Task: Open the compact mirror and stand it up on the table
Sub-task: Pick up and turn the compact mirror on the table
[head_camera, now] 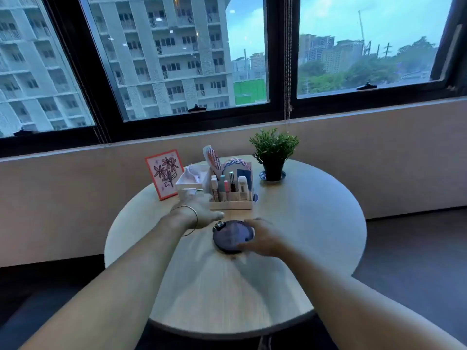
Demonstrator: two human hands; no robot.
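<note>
Head view, looking down on a round bench (316, 223) below a window. Mirror (232, 236): a dark round compact, closed as far as can be seen, lying flat at the centre of the frame, just in front of the organiser (231, 198). A small clasp or charm shows at its upper left edge.

Right hand (265, 239): fingers curled round the right rim of the mirror, thumb at the near edge, touching it; whether it grips firmly or only rests there cannot be told through the blur. Left hand (202, 210): fingers spread and flat, palm down, just upper left of the mirror beside the clasp, clamped on nothing. A thin bangle circles the left wrist.

Behind, from left to right in the upper middle of the frame: a framed flower card (165, 174), a white tray (189, 180), the organiser with tubes and a comb, and a potted plant (274, 155).

Step in hand, by judgement: securing the mirror before opening it. To do it well, the right hand should pin the base while the left lifts the lid from the edge opposite the hinge. Open the lid past upright so that the base bears the weight. Keep clear of the organiser, which stands close behind.
</note>
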